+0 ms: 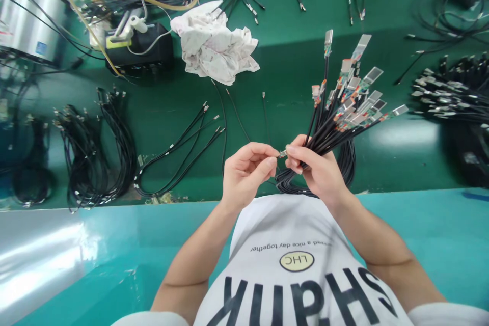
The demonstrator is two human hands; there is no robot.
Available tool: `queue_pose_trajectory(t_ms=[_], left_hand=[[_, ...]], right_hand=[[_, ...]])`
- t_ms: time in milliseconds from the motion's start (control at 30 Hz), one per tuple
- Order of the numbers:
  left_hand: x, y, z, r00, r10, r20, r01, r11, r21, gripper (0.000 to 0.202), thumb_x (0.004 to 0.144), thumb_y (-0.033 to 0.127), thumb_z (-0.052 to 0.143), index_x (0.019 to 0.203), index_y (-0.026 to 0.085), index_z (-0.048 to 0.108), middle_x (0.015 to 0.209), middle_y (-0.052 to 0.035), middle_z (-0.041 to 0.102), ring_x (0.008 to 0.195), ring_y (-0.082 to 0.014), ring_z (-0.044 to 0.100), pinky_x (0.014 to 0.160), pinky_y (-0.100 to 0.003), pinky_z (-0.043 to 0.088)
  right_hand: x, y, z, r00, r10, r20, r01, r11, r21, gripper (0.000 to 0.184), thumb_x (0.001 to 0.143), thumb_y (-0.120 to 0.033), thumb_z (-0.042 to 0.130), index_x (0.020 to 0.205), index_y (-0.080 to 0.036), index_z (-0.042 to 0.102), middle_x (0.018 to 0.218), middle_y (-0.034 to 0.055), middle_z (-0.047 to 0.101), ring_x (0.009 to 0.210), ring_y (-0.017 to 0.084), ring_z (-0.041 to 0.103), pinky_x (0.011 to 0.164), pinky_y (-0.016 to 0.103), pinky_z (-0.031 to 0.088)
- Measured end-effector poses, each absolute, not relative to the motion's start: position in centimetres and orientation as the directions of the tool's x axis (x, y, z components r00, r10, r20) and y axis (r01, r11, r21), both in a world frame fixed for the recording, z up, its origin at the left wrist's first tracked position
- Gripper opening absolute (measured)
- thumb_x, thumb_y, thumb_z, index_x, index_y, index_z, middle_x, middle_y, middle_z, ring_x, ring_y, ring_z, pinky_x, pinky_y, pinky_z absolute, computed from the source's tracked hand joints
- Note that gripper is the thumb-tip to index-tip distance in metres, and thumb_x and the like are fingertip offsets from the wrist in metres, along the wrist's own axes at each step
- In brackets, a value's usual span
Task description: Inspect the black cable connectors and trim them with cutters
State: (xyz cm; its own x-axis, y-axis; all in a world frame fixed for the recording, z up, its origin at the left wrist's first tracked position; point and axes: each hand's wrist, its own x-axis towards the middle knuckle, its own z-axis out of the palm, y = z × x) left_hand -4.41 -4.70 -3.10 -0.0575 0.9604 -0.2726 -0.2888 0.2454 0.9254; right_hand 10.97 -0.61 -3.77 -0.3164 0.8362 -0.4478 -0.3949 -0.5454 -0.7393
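Observation:
In front of my chest, my left hand (247, 170) pinches the end of a thin black cable between thumb and fingertips. A small metal connector (282, 154) shows in the short gap between my two hands. My right hand (320, 167) is closed around a bundle of black cables (324, 135), its thumb and forefinger tips touching that small connector. The bundle's far ends fan out up and to the right, with bare silver plugs and small circuit boards (351, 104). Its lower part loops (347, 160) behind and below my right hand.
A crumpled white cloth (217, 43) lies on the green bench (183, 97). Loose cables (179, 150) and hanging cable bundles (86, 158) are at left, near a black box (141, 51) and a silver machine (32, 20). A large cable pile (451, 89) sits at right.

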Motion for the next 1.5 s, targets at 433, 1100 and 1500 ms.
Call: queue_pose_trajectory(t_ms=[433, 1100, 1500], left_hand=[[-4.7, -4.5, -3.6, -0.130, 0.986, -0.101, -0.182, 0.077, 0.980, 0.007, 0.084, 0.026, 0.074, 0.086, 0.020, 0.076, 0.069, -0.0036, 0.066, 0.055, -0.0100, 0.056, 0.049, -0.022, 0.043], [-4.6, -3.6, -1.3, -0.092, 0.940, -0.328, -0.144, 0.313, 0.939, 0.012, 0.082, 0.025, 0.074, 0.078, 0.016, 0.068, 0.061, 0.0027, 0.055, 0.053, -0.0068, 0.043, 0.050, -0.020, 0.032], [-2.8, -2.9, 0.1, 0.052, 0.948, -0.313, 0.066, 0.309, 0.949, 0.015, 0.090, 0.031, 0.067, 0.091, 0.019, 0.058, 0.074, 0.0031, 0.053, 0.065, -0.0086, 0.045, 0.059, -0.021, 0.035]], right_hand=[[11.1, -1.0, -3.8, -0.340, 0.833, -0.436, -0.389, -0.547, -0.742, 0.020, 0.080, -0.030, 0.077, 0.070, -0.018, 0.065, 0.056, -0.0036, 0.051, 0.052, 0.008, 0.046, 0.047, 0.023, 0.035], [10.7, -1.2, -3.7, -0.337, 0.846, -0.414, -0.407, -0.528, -0.746, 0.021, 0.079, -0.030, 0.079, 0.072, -0.017, 0.064, 0.056, -0.0038, 0.053, 0.052, 0.008, 0.047, 0.048, 0.021, 0.035], [12.3, 0.0, -2.6, -0.318, 0.849, -0.423, -0.473, -0.528, -0.705, 0.023, 0.078, -0.030, 0.079, 0.070, -0.015, 0.063, 0.054, -0.0034, 0.051, 0.051, 0.007, 0.045, 0.048, 0.021, 0.032]])
